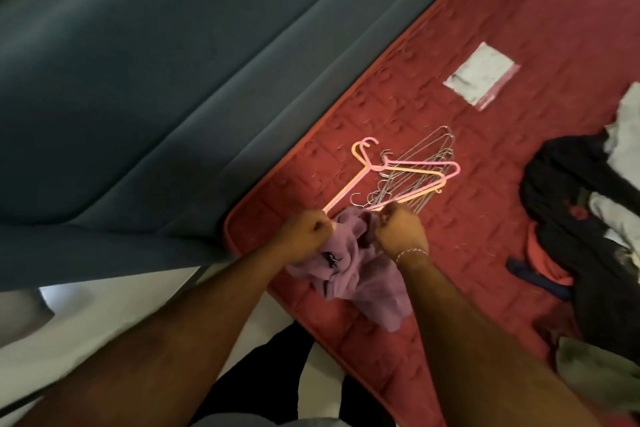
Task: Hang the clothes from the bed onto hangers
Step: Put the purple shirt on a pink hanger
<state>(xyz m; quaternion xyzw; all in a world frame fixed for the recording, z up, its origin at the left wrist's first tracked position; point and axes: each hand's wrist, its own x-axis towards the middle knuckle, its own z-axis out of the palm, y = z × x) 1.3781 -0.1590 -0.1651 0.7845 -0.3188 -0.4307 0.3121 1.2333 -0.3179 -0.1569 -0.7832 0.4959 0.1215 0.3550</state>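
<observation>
- Head view: I count two hands, both low in the middle of the picture, over the near corner of the bed (485,28), which wears a red quilted cover.
- My left hand (308,236) is curled into a fist, gripping the mauve garment (349,274) together with the end of one plastic hanger arm.
- My right hand (401,230), with a thin bracelet (412,252) at the wrist, is also curled tight, pinching the garment's edge near the other end of the hanger.
- The garment is one piece, soft and crumpled, mauve with a small dark mark on its front; it bunches between the hands and trails down onto the bed toward me.
- I count two plastic hangers, a pink hanger (420,164) and an orange hanger (408,174), lying one over the other with hooks pointing away from me.
- Under and beside them lies a heap of wire hangers (415,156); they overlap too much for me to count.
- One clear flat bag (481,74) with a pink strip lies farther up the bed, well apart from the hangers.
- At the right edge lies one pile of clothes (571,198), dark, white, red and olive pieces mixed; the number of pieces I cannot tell.
- A blue-grey fabric surface (138,80) fills the left.
</observation>
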